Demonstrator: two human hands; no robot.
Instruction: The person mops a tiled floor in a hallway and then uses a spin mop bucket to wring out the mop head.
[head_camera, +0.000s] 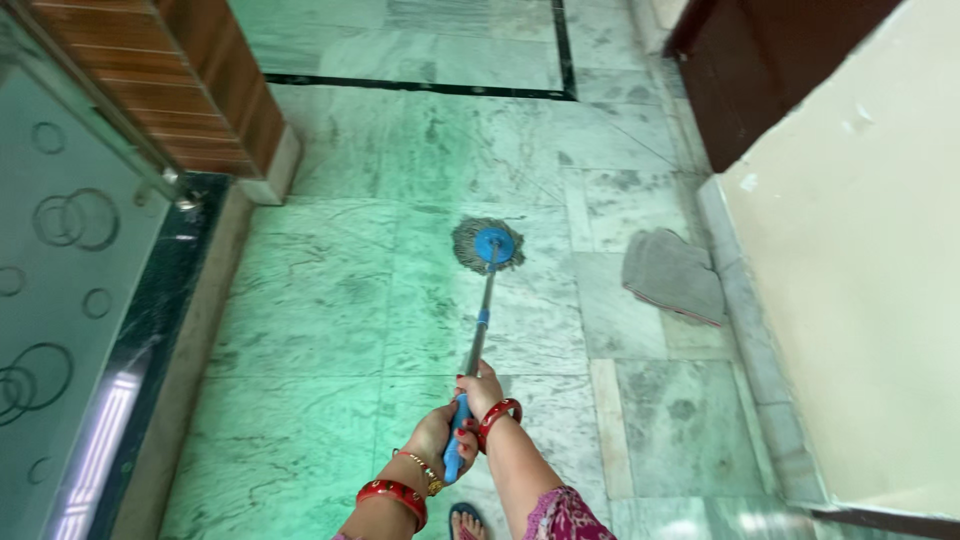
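With both the left hand (437, 437) and right hand (482, 392) wrapped tight around the mop (487, 246) handle (head flat on the marble floor (330, 300)), long even strokes toward the grey cloth (673, 275) would likely clean best.

The hands hide the part of the blue mop handle (458, 440) that they wrap. The bottom edge cuts off both forearms and the foot (468, 523) in a sandal. The blue disc (494, 243) covers the middle of the grey mop head (470, 245). The glass panel (60, 300) runs past the left edge
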